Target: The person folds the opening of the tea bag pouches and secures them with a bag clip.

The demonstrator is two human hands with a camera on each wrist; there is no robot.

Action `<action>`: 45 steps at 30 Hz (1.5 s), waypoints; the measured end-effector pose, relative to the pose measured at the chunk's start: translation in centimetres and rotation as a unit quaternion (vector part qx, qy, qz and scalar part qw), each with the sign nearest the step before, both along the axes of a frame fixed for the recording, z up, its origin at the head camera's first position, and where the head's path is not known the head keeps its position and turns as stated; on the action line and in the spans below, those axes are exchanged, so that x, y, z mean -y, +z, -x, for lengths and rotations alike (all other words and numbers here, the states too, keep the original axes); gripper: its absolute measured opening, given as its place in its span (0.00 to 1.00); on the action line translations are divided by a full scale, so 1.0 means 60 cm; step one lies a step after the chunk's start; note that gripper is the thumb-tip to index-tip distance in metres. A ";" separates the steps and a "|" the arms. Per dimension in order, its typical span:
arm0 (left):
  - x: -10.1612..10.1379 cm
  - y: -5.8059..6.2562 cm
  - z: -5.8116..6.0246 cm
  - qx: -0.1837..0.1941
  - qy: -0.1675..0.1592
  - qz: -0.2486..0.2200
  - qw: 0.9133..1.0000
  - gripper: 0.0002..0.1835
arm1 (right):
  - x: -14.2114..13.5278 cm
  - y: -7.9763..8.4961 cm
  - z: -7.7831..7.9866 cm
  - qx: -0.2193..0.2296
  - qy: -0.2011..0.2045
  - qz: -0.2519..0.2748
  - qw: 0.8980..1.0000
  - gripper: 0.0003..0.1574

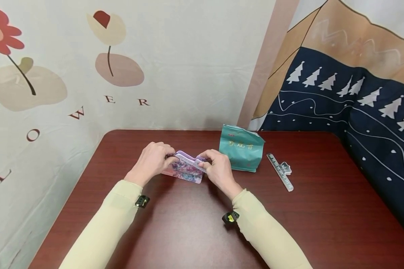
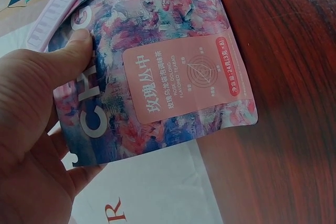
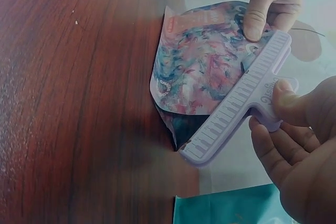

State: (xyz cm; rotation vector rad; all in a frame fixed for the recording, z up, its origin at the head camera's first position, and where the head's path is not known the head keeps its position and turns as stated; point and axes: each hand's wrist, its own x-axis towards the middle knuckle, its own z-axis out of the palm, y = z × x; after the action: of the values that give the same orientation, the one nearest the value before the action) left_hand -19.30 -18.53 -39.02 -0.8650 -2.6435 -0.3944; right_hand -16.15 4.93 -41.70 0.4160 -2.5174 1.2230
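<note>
A pink and blue patterned tea pouch (image 2: 157, 51) stands on the table, its label reading rose oolong flavored teabag. My left hand (image 1: 155, 158) pinches the pouch near its top edge, thumb in front and fingers behind. With thumb and fingers my right hand (image 1: 219, 170) grips the handle of a lilac bag clip (image 3: 236, 98) that has a piano-key pattern along its bar. The clip's long bar lies slanted across the top of the pouch, one end close to my left fingers, the other reaching past the pouch's side edge in the right wrist view.
Just right of my right hand a teal pouch (image 1: 242, 149) stands upright. Farther right lies a clear bag clip (image 1: 281, 172) with a piano-key bar. The dark red tabletop (image 1: 188, 231) runs back to a printed curtain (image 1: 188, 74).
</note>
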 end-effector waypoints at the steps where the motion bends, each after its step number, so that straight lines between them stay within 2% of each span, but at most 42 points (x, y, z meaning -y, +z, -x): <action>1: 0.000 0.000 0.000 0.003 0.001 0.000 1.000 0.10 | 0.000 -0.001 0.000 -0.002 0.001 0.004 1.000 0.06; 7: -0.002 0.003 -0.001 0.006 0.004 -0.002 1.000 0.10 | 0.000 -0.001 0.003 -0.009 0.005 0.023 1.000 0.07; 16: -0.001 0.001 0.000 0.002 0.001 -0.003 1.000 0.10 | -0.001 -0.003 0.005 0.023 0.009 0.054 0.998 0.07; 25: 0.000 -0.001 -0.001 0.003 0.000 -0.009 1.000 0.12 | 0.000 -0.007 0.006 0.011 0.013 0.071 0.997 0.09; 36: -0.002 -0.001 0.000 0.009 -0.004 -0.016 1.000 0.12 | 0.000 -0.012 0.005 0.010 0.013 0.077 0.997 0.10; 45: -0.001 0.002 0.001 0.015 -0.003 -0.014 1.000 0.11 | 0.000 -0.009 0.006 0.038 0.018 0.072 0.997 0.11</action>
State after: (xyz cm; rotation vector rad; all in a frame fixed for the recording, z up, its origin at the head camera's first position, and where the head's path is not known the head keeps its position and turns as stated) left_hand -19.36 -18.47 -38.92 -0.8642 -2.6568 -0.4493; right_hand -16.49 4.92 -42.26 0.3873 -2.4735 1.4480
